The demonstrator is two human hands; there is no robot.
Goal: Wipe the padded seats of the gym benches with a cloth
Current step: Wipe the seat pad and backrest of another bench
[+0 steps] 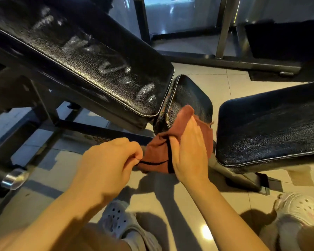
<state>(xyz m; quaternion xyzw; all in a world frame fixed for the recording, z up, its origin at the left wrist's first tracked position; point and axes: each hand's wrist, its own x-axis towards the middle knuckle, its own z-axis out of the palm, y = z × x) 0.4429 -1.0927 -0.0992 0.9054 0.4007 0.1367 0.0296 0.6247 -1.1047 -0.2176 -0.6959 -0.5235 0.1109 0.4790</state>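
A long black back pad (83, 57) with pale smears slants down to a small black seat pad (187, 95), and a second black bench pad (272, 127) sits just to the right. The reddish-brown cloth (158, 154) lies on the near end of the small seat and hangs off its front edge. The right hand (188, 151) lies flat on the cloth with straight fingers close together, and the left hand (107, 160) is curled, pinching the cloth's low corner.

Beige floor tiles (198, 84) lie underfoot; two pale perforated clogs (120, 223) stand on them, and a chrome bar end (14, 178) juts in at left.
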